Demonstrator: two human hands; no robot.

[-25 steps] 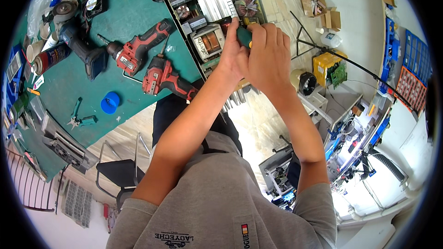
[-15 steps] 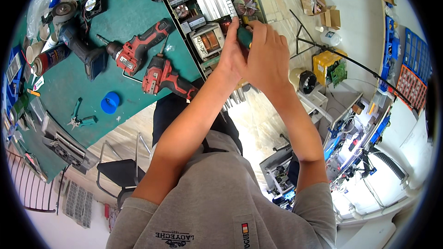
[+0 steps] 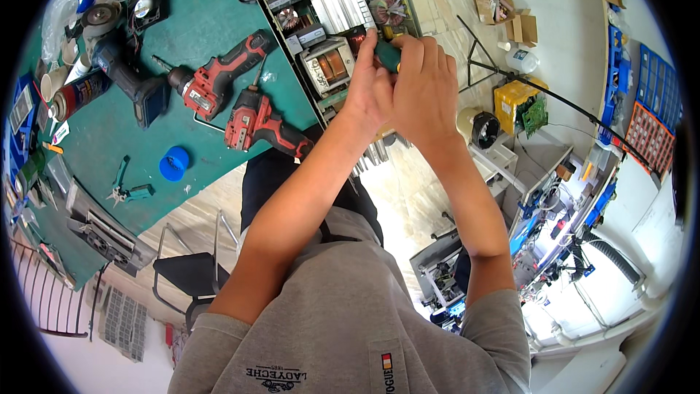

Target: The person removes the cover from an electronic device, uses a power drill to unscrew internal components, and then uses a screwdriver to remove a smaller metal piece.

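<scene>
A green screwdriver handle shows between my two hands, over the right side of an opened electronic unit; its shaft and tip are hidden. My right hand is closed around the handle from the right, back of the hand upward. My left hand is pressed close beside it, one digit stretched along the handle and the rest partly hidden. Inside the unit are a silver finned heat sink, a transformer with copper windings and a ring-shaped coil.
On the green bench lie a red drill, a red impact driver, a blue angle grinder, green pliers and a blue round cap. Right of the unit are a black pole and a yellow box.
The screwdriver handle has tilted slightly, and my right fingers have shifted around it. More of my left hand's curled digits shows beside it. The unit and bench tools stay put.
</scene>
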